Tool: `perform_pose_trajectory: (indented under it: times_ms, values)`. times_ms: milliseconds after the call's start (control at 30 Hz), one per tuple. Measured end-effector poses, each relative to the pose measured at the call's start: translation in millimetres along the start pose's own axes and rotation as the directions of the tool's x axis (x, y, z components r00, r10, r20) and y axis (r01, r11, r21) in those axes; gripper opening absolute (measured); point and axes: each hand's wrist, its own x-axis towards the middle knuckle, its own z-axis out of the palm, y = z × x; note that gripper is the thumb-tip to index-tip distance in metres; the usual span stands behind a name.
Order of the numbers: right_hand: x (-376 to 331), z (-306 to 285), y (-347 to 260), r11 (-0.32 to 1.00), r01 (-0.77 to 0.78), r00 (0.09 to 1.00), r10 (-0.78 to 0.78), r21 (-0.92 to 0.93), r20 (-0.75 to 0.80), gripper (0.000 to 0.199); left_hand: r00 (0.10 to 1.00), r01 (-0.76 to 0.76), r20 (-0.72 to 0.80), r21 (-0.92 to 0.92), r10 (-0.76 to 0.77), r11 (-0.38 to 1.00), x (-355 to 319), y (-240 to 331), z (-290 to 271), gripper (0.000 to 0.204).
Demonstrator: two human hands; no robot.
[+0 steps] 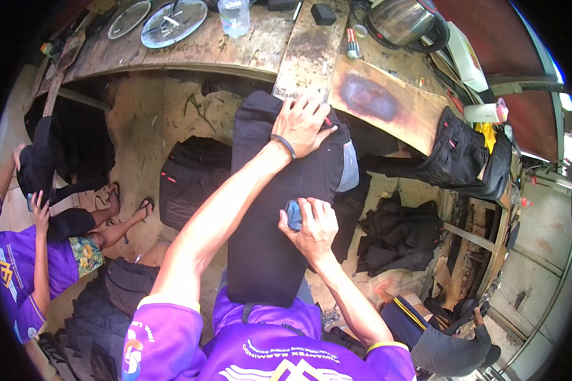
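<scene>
Black trousers (273, 216) stretch from the end of a wooden board (302, 63) down toward my lap, with a light blue-grey patch of cloth showing at their right side. My left hand (305, 124) lies on their upper part, fingers spread over the cloth and a dark band around the wrist. Lower down, my right hand (314, 228) is closed around a small blue-grey block (292, 214) against the fabric. The block's exact kind is not clear, and my fingers hide part of it.
Plates (173, 23), a plastic bottle (234, 18) and a kettle (403, 24) stand on the worktable. Dark garments lie in piles (400, 235) on the floor. Another person (38, 254) handles dark cloth at left; someone (451, 346) sits at lower right.
</scene>
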Motion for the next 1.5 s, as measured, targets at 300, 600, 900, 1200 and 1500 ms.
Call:
perform_pose_trajectory:
  times_ms: [300, 600, 900, 1200, 1500]
  values:
    - [-2, -14, -6, 0.995, -0.028, 0.995, 0.037, 0.097, -0.089, 0.056, 0.977, -0.209, -0.003, -0.158, 0.211, 0.965, 20, -47, -13, 0.053]
    - [-26, 6, -3, 0.993, 0.101, 0.992, -0.096, 0.059, -0.08, 0.044, 0.982, -0.014, 0.188, 0.056, 0.003, 0.998, 8, -34, -30, 0.081]
    - [0, -23, -11, 0.994, 0.06, 0.996, -0.066, 0.088, 0.066, 0.038, 0.963, -0.059, 0.258, -0.061, 0.073, 0.996, 33, -48, -25, 0.076]
    - [92, 41, 80, 0.995, 0.102, 0.995, -0.101, -0.024, 0.023, 0.034, 0.88, 0.016, 0.472, 0.066, -0.045, 0.998, 54, -53, -25, 0.087]
    - [-6, -39, -5, 0.994, 0.015, 0.98, -0.036, 0.109, 0.196, 0.032, 0.868, 0.052, 0.487, 0.107, -0.098, 0.993, 53, -49, -25, 0.093]
